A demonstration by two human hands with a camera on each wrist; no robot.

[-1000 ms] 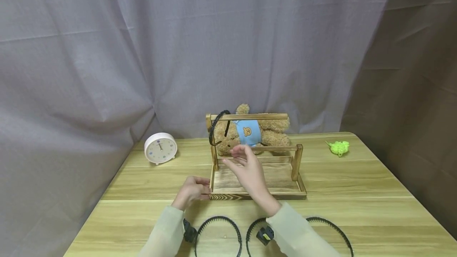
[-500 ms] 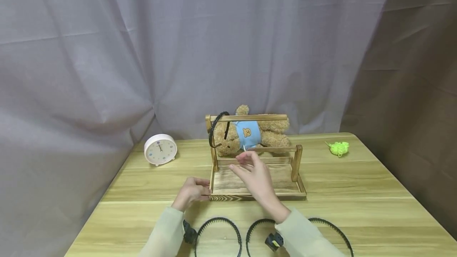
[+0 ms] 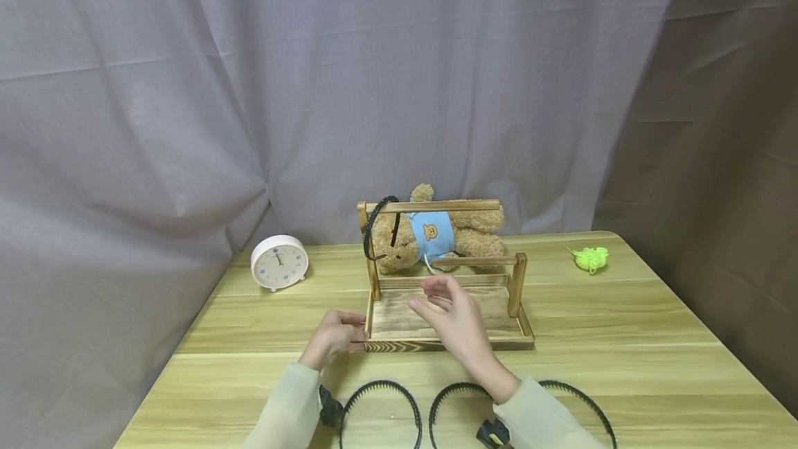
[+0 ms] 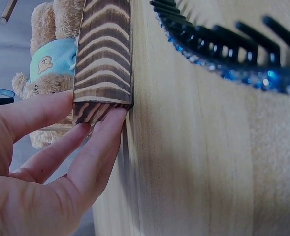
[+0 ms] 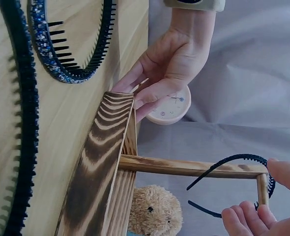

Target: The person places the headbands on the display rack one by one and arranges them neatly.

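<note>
A two-bar wooden rack (image 3: 449, 345) with a tray base stands mid-table. My left hand (image 3: 333, 338) grips its front left corner; in the left wrist view, the fingers (image 4: 103, 142) meet the striped end of the rack (image 4: 103, 59). On the upper bar's left end hangs a black toothed headband (image 3: 369, 231). My right hand (image 3: 460, 321) is raised over the tray, fingers loosely bent and nothing in them. In the right wrist view, the right hand (image 5: 268, 216) overlaps the bar's end and the hanging headband (image 5: 233, 158).
Three more headbands lie near the front: a left one (image 3: 382, 384), a middle one (image 3: 458, 387) and a right one (image 3: 586, 404). A teddy bear (image 3: 476, 244) in a blue shirt lies behind the rack. A white clock (image 3: 280, 263) stands left, a green yarn bundle (image 3: 590, 259) right.
My right hand has moved right and slightly toward me, away from the hanging headband. My left hand stays on the rack's corner, and the headband hangs in the same place.
</note>
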